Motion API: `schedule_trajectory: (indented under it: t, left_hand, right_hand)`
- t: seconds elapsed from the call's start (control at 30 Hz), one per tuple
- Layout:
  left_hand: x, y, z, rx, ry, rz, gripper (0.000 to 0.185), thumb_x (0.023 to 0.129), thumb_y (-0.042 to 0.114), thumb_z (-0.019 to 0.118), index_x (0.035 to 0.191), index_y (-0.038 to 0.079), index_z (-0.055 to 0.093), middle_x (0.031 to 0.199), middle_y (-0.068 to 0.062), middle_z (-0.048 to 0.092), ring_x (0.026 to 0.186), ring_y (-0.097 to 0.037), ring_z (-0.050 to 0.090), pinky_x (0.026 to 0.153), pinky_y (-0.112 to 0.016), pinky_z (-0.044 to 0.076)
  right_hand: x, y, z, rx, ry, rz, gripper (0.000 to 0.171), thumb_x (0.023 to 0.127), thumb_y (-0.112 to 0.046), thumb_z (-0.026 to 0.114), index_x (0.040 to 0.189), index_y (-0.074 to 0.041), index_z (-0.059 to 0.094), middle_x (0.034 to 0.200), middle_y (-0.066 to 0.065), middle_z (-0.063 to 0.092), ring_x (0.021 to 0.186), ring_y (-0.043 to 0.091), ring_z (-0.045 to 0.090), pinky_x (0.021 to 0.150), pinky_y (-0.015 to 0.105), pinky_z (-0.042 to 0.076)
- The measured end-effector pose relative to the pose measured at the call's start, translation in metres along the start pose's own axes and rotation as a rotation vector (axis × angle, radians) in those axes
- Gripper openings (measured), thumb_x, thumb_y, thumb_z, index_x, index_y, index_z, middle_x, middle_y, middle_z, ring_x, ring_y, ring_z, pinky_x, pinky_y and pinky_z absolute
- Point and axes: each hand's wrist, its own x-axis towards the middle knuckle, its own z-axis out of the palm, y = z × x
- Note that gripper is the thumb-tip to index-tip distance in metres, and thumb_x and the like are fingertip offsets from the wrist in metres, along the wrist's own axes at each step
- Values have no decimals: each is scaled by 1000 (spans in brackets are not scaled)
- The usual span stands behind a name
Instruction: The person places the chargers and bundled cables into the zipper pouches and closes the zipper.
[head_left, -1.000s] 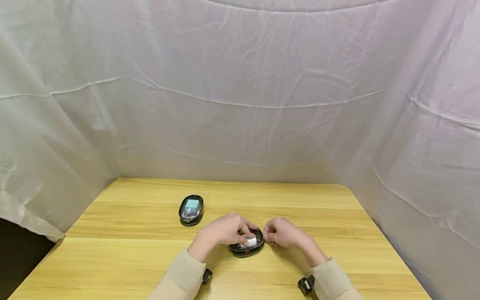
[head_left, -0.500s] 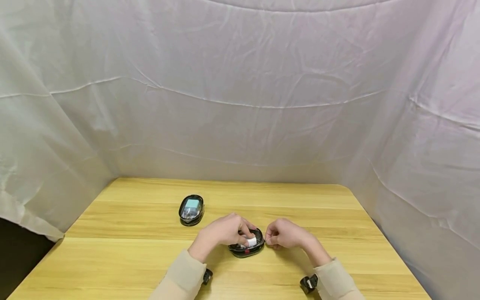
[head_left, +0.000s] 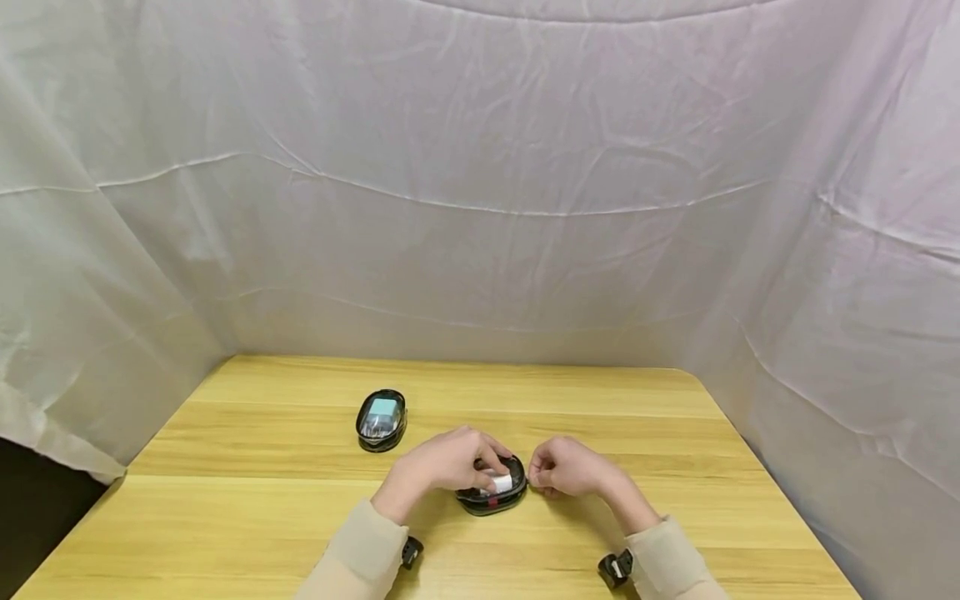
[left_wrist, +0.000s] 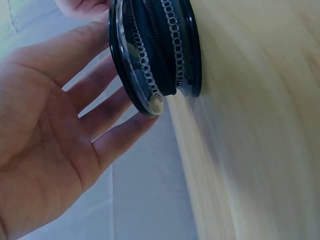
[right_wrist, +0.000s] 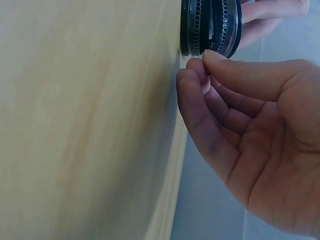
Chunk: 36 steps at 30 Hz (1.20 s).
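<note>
A small oval pouch (head_left: 491,502) with clear sides, black trim and a zipper (right_wrist: 212,25) round its edge lies on the wooden table. White contents show through its top. My left hand (head_left: 453,460) holds it from above, thumb and fingers spread over the top face; in the left wrist view the fingers reach along the rim. At the pouch's right end, my right hand (head_left: 566,467) pinches the small zipper pull between thumb and index finger, and its other fingers are curled. The pull itself is mostly hidden by the fingertips. The zipper teeth look closed near that end.
A second oval pouch (head_left: 381,421) with black trim and a light blue item inside lies farther back to the left. The wooden table (head_left: 225,533) ends at a pale cloth curtain (head_left: 480,275) at the back and sides.
My right hand has shifted very slightly to the right compared with one second ago. The left hand and both pouches stay in place.
</note>
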Motion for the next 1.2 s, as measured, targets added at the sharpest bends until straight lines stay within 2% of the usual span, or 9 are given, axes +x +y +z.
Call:
schedule_trajectory:
  t: [0.1, 0.27, 0.5, 0.67, 0.77, 0.83, 1.2]
  left_hand:
    - [-1, -1, -2, -17, 0, 3, 23, 88, 17, 85, 110, 19, 83, 135, 6, 69, 122, -12, 64, 98, -23, 52]
    - [-5, 1, -6, 10, 2, -26, 24, 85, 17, 86, 109, 20, 83, 136, 5, 68, 128, -18, 60, 108, -33, 49]
    - [-7, 7, -8, 11, -6, -32, 38, 79, 21, 92, 115, 20, 81, 135, 9, 68, 128, -17, 61, 106, -33, 51]
    - [-4, 8, -5, 44, -9, 41, 48, 77, 20, 93, 123, 18, 78, 137, 10, 67, 130, -13, 60, 109, -29, 49]
    - [-1, 7, -3, 44, -18, 91, 48, 77, 16, 92, 123, 17, 78, 138, 8, 67, 129, -11, 60, 108, -25, 48]
    - [0, 6, -1, 27, -24, 102, 46, 77, 14, 92, 122, 17, 79, 139, 8, 67, 128, -10, 60, 107, -24, 49]
    - [0, 6, 3, -26, -31, 47, 42, 78, 16, 90, 118, 23, 79, 139, 16, 64, 132, -12, 58, 109, -27, 48]
  right_hand:
    - [1, 0, 1, -4, 21, 11, 16, 95, 6, 62, 84, -5, 69, 74, 3, 66, 66, 17, 62, 56, 26, 53]
    - [2, 1, 4, -6, 72, 44, 17, 94, 7, 60, 84, -4, 68, 73, 3, 65, 65, 14, 61, 55, 25, 52]
    - [4, 2, 6, -7, 125, 51, 16, 95, 6, 61, 84, -3, 68, 71, 2, 64, 63, 14, 60, 53, 23, 51]
    - [4, 3, 6, 0, 131, 30, 14, 97, 4, 63, 86, -2, 68, 72, 4, 65, 64, 16, 61, 53, 24, 51]
    - [4, 2, 6, -2, 129, 28, 14, 97, 4, 63, 86, -2, 69, 71, 4, 65, 63, 16, 61, 54, 24, 51]
    - [4, 2, 6, -9, 127, 29, 14, 97, 4, 63, 85, -2, 69, 71, 3, 65, 63, 16, 60, 54, 24, 51]
    - [3, 4, 5, -41, 120, 30, 16, 93, 6, 66, 81, -4, 69, 71, 2, 65, 64, 15, 61, 54, 23, 51]
